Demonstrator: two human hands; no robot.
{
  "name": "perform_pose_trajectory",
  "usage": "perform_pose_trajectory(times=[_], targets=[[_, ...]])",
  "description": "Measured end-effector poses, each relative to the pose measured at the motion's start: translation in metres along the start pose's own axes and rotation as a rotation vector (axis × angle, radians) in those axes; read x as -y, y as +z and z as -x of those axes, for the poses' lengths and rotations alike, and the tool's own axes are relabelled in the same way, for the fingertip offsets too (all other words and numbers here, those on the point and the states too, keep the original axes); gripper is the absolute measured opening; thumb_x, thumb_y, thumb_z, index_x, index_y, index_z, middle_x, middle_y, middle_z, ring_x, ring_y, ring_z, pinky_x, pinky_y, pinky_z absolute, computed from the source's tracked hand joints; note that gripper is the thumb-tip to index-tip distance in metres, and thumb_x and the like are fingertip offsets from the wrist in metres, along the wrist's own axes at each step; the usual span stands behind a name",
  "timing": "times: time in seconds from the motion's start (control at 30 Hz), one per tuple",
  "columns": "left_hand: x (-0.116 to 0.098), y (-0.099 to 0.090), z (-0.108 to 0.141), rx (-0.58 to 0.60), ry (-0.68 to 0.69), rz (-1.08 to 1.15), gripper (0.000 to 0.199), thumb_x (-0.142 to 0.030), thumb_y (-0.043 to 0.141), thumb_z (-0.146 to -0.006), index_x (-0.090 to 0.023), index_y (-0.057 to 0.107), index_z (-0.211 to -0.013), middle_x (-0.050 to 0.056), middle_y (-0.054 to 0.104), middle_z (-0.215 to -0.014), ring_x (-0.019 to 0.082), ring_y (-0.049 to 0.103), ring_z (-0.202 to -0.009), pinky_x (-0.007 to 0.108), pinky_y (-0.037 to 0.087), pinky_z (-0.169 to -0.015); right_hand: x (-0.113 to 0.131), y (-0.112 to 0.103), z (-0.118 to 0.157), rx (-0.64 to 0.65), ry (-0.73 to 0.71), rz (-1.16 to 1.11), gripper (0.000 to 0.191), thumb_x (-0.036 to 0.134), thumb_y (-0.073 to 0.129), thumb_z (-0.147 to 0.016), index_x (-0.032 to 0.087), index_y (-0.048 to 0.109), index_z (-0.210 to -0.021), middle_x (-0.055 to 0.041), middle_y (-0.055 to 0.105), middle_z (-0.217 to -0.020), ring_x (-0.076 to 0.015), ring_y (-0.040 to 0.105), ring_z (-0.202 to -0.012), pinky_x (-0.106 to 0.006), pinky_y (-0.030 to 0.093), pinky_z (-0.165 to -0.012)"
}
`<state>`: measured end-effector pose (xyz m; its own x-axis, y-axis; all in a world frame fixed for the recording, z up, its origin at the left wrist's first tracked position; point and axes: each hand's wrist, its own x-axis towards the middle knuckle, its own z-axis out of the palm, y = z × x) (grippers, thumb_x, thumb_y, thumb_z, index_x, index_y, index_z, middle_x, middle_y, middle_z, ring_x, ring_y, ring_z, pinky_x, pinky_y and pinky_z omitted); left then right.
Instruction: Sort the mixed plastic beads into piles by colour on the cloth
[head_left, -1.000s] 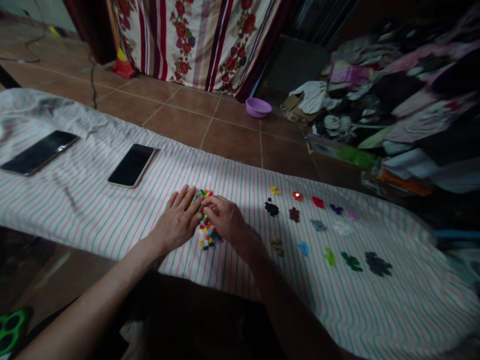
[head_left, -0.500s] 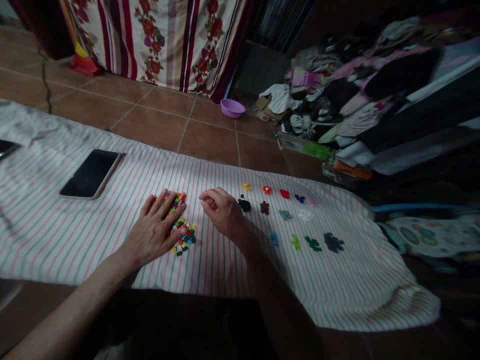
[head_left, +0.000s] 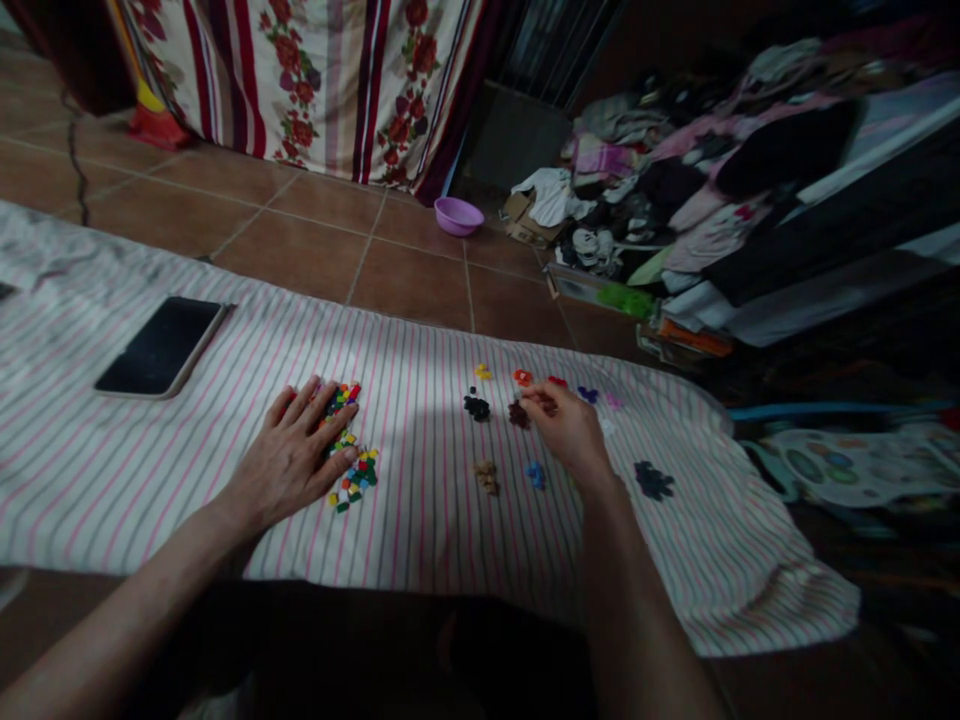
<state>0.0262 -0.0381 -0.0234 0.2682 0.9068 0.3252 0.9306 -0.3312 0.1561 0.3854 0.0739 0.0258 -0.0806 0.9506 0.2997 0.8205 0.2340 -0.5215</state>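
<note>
My left hand (head_left: 296,455) lies flat with its fingers spread, partly covering a pile of small mixed-colour pieces (head_left: 362,470). My right hand (head_left: 566,425) is pinched above the sorted heaps, beside the brown heap (head_left: 518,413) and just below the orange heap (head_left: 522,377). What its fingertips hold, if anything, is too small to make out. Around it lie a yellow heap (head_left: 482,371), a black heap (head_left: 476,407), a purple heap (head_left: 588,394), a tan heap (head_left: 486,476), a blue heap (head_left: 535,474) and a dark grey heap (head_left: 654,480). My right hand and forearm hide other heaps.
A striped cloth (head_left: 420,540) lies under everything. A phone (head_left: 161,347) rests on it to the left. Beyond, on the tiled floor, stand a purple basin (head_left: 458,216) and a pile of clothes (head_left: 712,170). A floral curtain (head_left: 330,90) hangs at the back.
My right hand has moved right, from near the mixed pile to the brown and orange heaps, uncovering the tan heap. My left hand stays spread on the pile. The view has shifted slightly.
</note>
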Motion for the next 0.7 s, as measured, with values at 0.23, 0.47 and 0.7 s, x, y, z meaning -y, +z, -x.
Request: perform_pose_trajectory(times=[0.23, 0.47, 0.7], targets=[[0.001, 0.001, -0.001, -0.001, 0.018, -0.06, 0.05, -0.046, 0.041, -0.096, -0.024, 0.048, -0.141, 0.013, 0.04, -0.154, 0.035, 0.029, -0.145, 0.054, 0.027, -0.114, -0.028, -0.002, 0.006, -0.001, -0.012, 0.065, 0.02, 0.029, 0.053, -0.078, 0.022, 0.071, -0.081, -0.0039, 0.072, -0.082, -0.0199, 0.065, -0.076, -0.034, 0.049, -0.074], [0.001, 0.001, -0.001, -0.005, 0.021, -0.061, 0.048, -0.044, 0.043, -0.096, -0.025, 0.05, -0.14, 0.013, 0.041, -0.153, 0.035, 0.031, -0.144, 0.055, 0.027, -0.114, -0.025, 0.007, 0.005, 0.023, 0.035, 0.084, 0.017, 0.025, 0.052, -0.077, 0.021, 0.068, -0.083, -0.0049, 0.071, -0.086, -0.0202, 0.064, -0.08, -0.035, 0.049, -0.077], [0.002, 0.002, -0.002, -0.003, 0.018, -0.062, 0.048, -0.045, 0.042, -0.096, -0.025, 0.051, -0.139, 0.013, 0.041, -0.153, 0.034, 0.032, -0.144, 0.055, 0.028, -0.114, -0.02, 0.012, 0.005, 0.028, 0.034, 0.093, 0.014, 0.027, 0.052, -0.077, 0.021, 0.065, -0.077, -0.0051, 0.069, -0.082, -0.0202, 0.063, -0.078, -0.034, 0.048, -0.077]])
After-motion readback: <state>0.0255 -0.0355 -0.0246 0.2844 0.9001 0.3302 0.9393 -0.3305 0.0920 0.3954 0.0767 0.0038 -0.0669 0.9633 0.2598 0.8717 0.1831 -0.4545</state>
